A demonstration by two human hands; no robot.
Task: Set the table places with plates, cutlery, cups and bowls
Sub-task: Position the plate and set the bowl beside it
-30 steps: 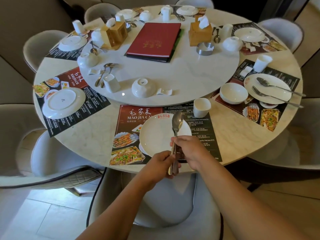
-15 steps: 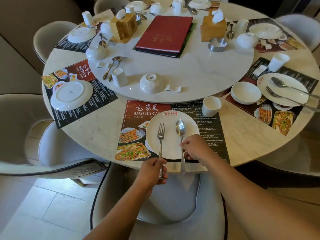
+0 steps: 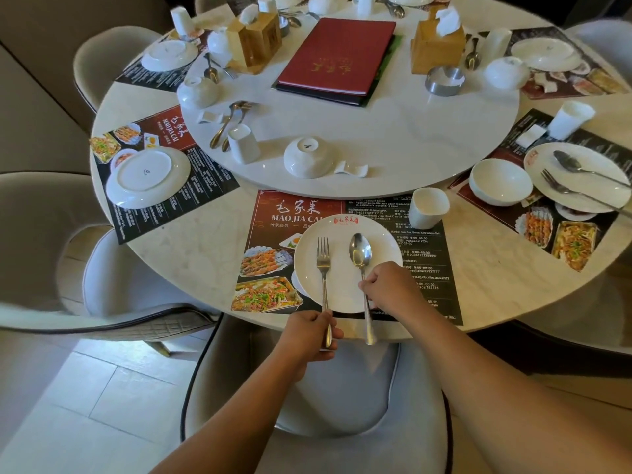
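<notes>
A person's left hand [image 3: 309,331] grips the end of a fork [image 3: 323,265] and the right hand [image 3: 386,285] pinches a spoon [image 3: 360,251] midway along its handle, at the nearest place of a round marble table [image 3: 191,254]; both pieces lie side by side on the white plate [image 3: 343,278], fork left and spoon right, heads pointing away, handles crossing the near rim and running out past the table's edge; the plate sits on a printed restaurant placemat [image 3: 294,206], with a white cup [image 3: 428,207] just beyond it to the right; the step looks best finished by keeping the two handles parallel, nudging them forward so less overhangs, and letting go gently so neither skids on the glaze; a second ago the fork and spoon were held together, upright over the plate, in both hands; half a second ago they were already parted and lying much as they lie now.
</notes>
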